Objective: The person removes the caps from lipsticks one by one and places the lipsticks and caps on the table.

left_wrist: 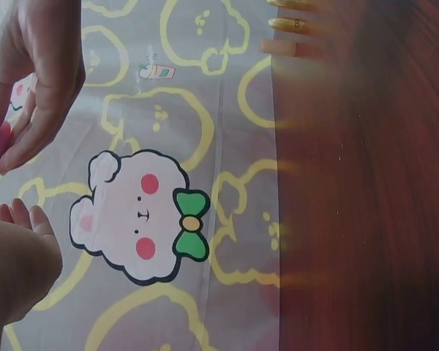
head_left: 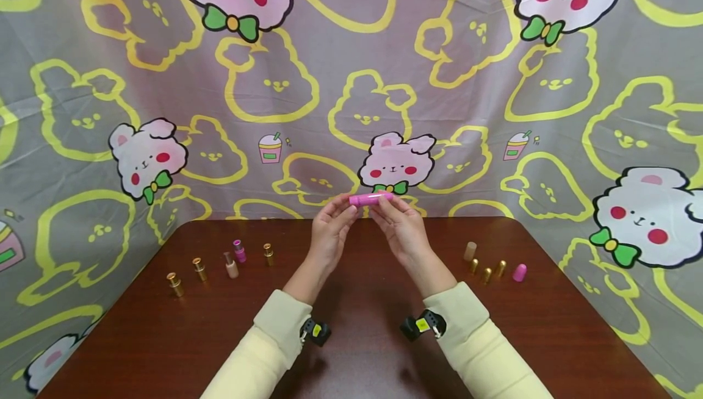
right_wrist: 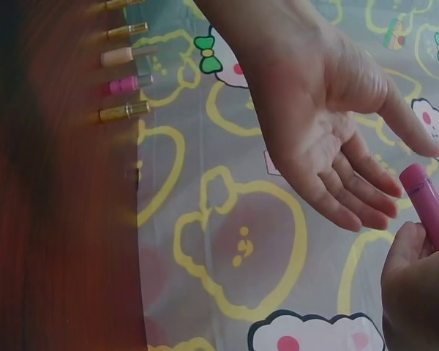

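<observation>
A shiny pink lipstick tube (head_left: 370, 198) is held up above the far part of the table, lying nearly level in the head view. My right hand (head_left: 405, 231) pinches it between thumb and fingers near its right end. My left hand (head_left: 328, 231) is at the tube's left end. From the right wrist view, the left hand's fingers (right_wrist: 344, 175) are stretched out, with the thumb spread away from them and the tube's end beside the fingertips. Part of the tube is hidden behind the right hand.
On the left of the brown table (head_left: 362, 326) stand several gold tubes (head_left: 174, 284), a pink tube (head_left: 239, 251) and a beige bottle (head_left: 231, 266). On the right are several gold caps (head_left: 486, 275), a pink cap (head_left: 519, 273) and a beige cap (head_left: 469, 251). A patterned cloth (head_left: 472, 161) hangs behind.
</observation>
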Demonstrator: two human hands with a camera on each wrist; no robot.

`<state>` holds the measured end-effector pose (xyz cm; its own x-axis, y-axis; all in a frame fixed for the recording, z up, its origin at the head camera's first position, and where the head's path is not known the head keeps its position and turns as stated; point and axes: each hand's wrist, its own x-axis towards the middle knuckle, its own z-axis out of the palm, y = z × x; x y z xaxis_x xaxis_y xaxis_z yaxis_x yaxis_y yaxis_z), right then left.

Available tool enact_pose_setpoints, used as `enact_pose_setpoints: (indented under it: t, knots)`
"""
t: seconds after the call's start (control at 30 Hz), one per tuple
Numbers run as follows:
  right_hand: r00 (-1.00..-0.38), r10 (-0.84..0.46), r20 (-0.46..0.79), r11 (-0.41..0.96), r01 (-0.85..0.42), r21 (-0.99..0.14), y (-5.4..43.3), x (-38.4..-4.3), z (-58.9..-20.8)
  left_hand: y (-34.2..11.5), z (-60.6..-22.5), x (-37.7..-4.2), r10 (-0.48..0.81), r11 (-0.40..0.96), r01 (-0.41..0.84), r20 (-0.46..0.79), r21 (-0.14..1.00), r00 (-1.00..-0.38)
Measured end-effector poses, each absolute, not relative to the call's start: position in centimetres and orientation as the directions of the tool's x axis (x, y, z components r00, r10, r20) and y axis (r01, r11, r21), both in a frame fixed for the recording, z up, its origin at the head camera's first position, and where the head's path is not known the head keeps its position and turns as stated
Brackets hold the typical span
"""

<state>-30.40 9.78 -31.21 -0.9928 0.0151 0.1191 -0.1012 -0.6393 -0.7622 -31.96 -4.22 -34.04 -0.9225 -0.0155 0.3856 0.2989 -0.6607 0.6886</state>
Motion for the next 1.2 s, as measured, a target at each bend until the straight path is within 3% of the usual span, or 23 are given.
enact_pose_setpoints:
  t: [0.67,1.2]
  knots:
    - [-0.994,0.002,0.11,-0.693,-0.08,-0.716,9.23,-30.32,-31.49,-3.36,-33.71,-32.01,-0.032,-0.655,0.314,0.39,0.687,-0.92]
    - [-0.995,0.027,0.099,-0.659,-0.092,-0.747,9.08,-30.1,-31.63,-3.42,-33.64,-31.92,-0.044,-0.621,0.326,0.383,0.713,-0.923]
